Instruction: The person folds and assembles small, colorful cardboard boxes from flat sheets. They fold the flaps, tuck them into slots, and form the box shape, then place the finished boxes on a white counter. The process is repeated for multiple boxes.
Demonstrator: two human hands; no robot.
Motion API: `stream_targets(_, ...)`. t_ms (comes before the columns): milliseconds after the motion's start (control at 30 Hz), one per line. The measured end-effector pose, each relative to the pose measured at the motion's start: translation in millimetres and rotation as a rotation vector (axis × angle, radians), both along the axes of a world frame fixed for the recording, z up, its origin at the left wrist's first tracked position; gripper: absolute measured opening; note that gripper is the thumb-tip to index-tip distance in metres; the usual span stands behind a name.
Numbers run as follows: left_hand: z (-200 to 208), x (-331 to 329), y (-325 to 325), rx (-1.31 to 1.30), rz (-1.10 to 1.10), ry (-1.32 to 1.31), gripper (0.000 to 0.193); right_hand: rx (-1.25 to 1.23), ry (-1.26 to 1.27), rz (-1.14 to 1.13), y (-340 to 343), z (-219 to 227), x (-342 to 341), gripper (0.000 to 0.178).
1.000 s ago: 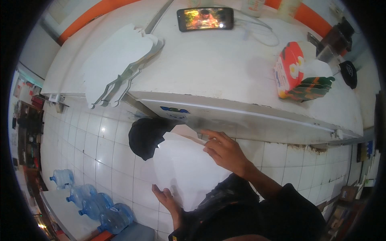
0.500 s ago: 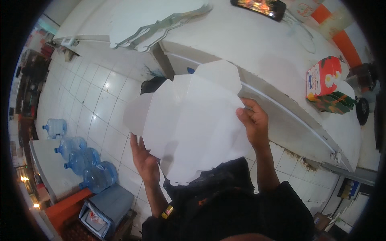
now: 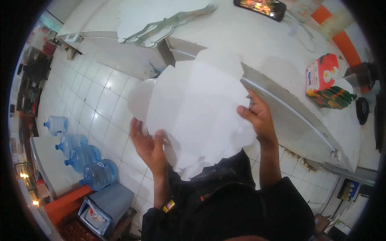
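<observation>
White card (image 3: 201, 104): a broad cut-out sheet with angled flaps and faint fold lines, held up between the two hands, in front of the person's black clothing (image 3: 225, 201); one layer or several, I cannot tell
Left hand (image 3: 148, 144): pinching the left side of the card, thumb on the upper face, fingers beside and partly behind the rounded flap
Right hand (image 3: 258, 114): pinching the right edge, thumb on top, the other fingers mostly hidden behind
Bench (image 3: 277, 52): white-topped, beyond the card
Card stack (image 3: 161, 14): similar white cut-outs lying at the bench's front edge, to the left
Phone (image 3: 260, 8): on the bench, screen lit
Carton (image 3: 327, 80): red and green, on the bench's right part
Bottles (image 3: 100, 174): large, clear blue, grouped at the left
Floor (image 3: 88, 96): white tiles
</observation>
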State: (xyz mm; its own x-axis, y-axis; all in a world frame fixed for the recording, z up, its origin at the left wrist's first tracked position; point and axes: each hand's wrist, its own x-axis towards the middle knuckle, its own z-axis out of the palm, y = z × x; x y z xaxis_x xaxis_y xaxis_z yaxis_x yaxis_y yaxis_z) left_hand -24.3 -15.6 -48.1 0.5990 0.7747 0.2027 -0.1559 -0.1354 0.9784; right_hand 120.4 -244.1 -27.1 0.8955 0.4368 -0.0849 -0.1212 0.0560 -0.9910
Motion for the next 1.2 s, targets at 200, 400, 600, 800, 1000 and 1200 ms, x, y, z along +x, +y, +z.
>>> stream_targets(200, 27, -3, -10, 0.659, -0.241, -0.041, 0.074, 0.033, -0.151, 0.138, 10, 22, -14, 0.053)
stream_targets(400, 50, 9, -29, -0.307, -0.794, -0.124, 0.096, 0.004, -0.859, 0.355, 44, 39, -20, 0.078)
stream_targets(600, 35, 9, -22, -0.712, -0.86, -0.328, 0.097, -0.126, -1.025, 0.094, 68, 54, -26, 0.072)
stream_targets(800, 24, -6, -19, -0.784, -0.834, -0.404, 0.099, -0.194, -1.12, 0.039, 77, 54, -36, 0.066)
stream_targets(1000, 21, -9, -18, -0.787, -0.836, -0.394, 0.101, -0.216, -1.194, 0.012, 73, 49, -34, 0.054)
stream_targets(1200, 27, -25, -18, -0.694, -0.786, -0.395, 0.103, -0.084, -1.078, 0.119, 70, 57, -36, 0.051)
